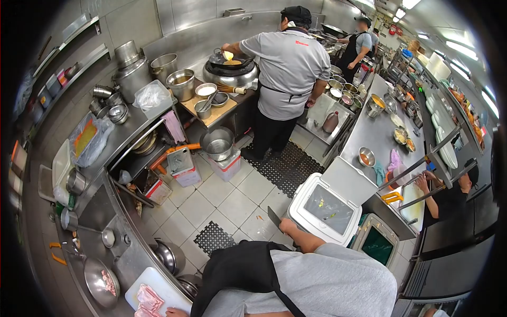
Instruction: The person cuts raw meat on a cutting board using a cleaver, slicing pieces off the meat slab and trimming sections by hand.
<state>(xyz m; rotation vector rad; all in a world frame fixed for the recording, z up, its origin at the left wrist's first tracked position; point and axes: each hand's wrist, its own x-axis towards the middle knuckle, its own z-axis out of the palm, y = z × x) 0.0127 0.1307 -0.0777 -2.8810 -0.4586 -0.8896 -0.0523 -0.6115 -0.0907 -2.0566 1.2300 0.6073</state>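
My right hand [288, 226] is closed around the handle of a knife [274, 216]. Its dark, broad blade sticks out above the floor, beside the white lidded bin. At the bottom edge of the view, my left hand [177, 313] shows only in part, next to a white cutting board [158, 285]. Its fingers are mostly cut off by the frame. Pale pink raw meat [148, 300] lies on that board, close to my left hand. Beside the board, a metal bowl [101, 282] holds small pieces of meat.
A sink counter with a ladle [108, 238] runs along the left. The white bin [325, 208] stands open near my right arm. A person [293, 74] works at a wok [231, 63] ahead. More people are at the back and right. Black mats [214, 238] lie on the tiles.
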